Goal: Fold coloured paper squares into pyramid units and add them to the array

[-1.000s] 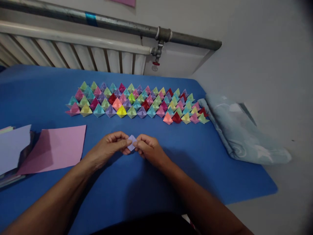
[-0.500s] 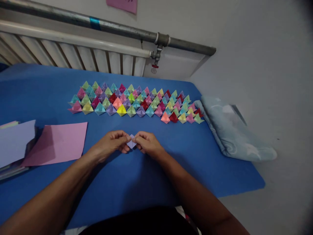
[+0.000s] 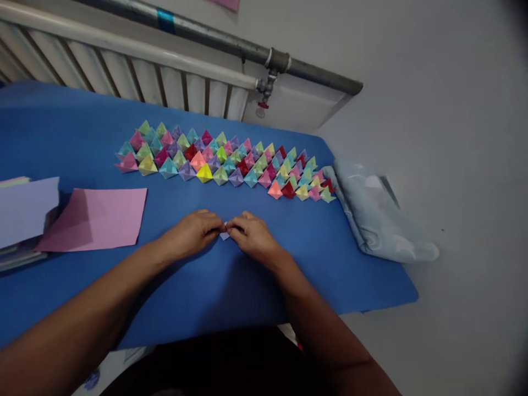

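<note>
A small folded piece of lilac paper (image 3: 225, 236) is pinched between my two hands, just above the blue tabletop (image 3: 173, 297). My left hand (image 3: 197, 230) grips its left side with thumb and fingertips, and my right hand (image 3: 251, 234) grips its right side. Fingers cover most of the paper, so its exact folds cannot be made out. Beyond my hands stand rows of small folded paper boats (image 3: 220, 175) in many colours, set close together.
To the left lies a pink paper sheet (image 3: 103, 220), beside a stack of coloured paper (image 3: 27, 212) with a lilac sheet on top. A folded pale blue cloth (image 3: 371, 214) rests at the right edge. Behind the table are a white radiator (image 3: 144, 82) and a metal pipe (image 3: 223, 44).
My hands have drawn closer together over the lilac paper, and less of it shows between my fingers. The camera view has shifted, so the table sits higher in the picture.
</note>
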`<action>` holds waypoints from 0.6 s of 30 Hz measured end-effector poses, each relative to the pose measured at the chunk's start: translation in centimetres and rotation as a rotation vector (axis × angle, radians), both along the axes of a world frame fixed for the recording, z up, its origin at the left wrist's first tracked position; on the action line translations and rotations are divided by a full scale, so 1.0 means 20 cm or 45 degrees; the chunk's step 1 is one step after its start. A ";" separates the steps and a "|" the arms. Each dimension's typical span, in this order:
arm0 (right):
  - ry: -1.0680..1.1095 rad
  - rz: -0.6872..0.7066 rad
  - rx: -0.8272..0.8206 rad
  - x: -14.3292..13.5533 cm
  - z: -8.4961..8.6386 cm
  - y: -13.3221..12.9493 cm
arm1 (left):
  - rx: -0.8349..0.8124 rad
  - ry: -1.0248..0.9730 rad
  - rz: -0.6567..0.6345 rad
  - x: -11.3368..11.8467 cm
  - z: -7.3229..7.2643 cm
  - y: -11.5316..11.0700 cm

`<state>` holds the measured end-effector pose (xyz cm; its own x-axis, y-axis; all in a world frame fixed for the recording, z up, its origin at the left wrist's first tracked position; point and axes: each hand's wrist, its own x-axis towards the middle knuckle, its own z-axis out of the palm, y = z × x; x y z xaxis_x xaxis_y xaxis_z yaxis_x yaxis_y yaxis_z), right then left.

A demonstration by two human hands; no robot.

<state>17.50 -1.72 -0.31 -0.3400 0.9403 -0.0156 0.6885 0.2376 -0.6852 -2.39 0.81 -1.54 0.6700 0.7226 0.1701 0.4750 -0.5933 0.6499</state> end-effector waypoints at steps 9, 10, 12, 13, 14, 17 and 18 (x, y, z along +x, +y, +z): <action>0.040 0.216 0.185 0.09 -0.05 -0.03 | 0.004 0.097 -0.068 -0.01 0.01 0.01; 0.037 0.228 0.184 0.09 -0.05 -0.03 | -0.011 0.096 -0.069 -0.01 0.02 0.01; 0.021 0.237 0.179 0.10 -0.04 -0.03 | -0.045 0.093 -0.077 -0.01 0.02 0.01; 0.011 0.228 0.181 0.10 -0.05 -0.04 | -0.059 0.093 -0.079 -0.01 0.02 0.01; -0.002 0.215 0.189 0.10 -0.05 -0.05 | -0.069 0.095 -0.076 -0.01 0.02 0.01; -0.045 0.180 0.234 0.10 -0.07 -0.07 | -0.069 0.100 -0.056 -0.01 0.02 0.01; -0.056 0.174 0.246 0.10 -0.08 -0.07 | -0.065 0.102 -0.049 -0.01 0.02 0.01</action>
<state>19.47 -3.12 -1.90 -0.4670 0.8727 0.1422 0.6695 0.4541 -0.5879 -2.51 0.98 -1.21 0.7074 0.7025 0.0786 0.5040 -0.5792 0.6407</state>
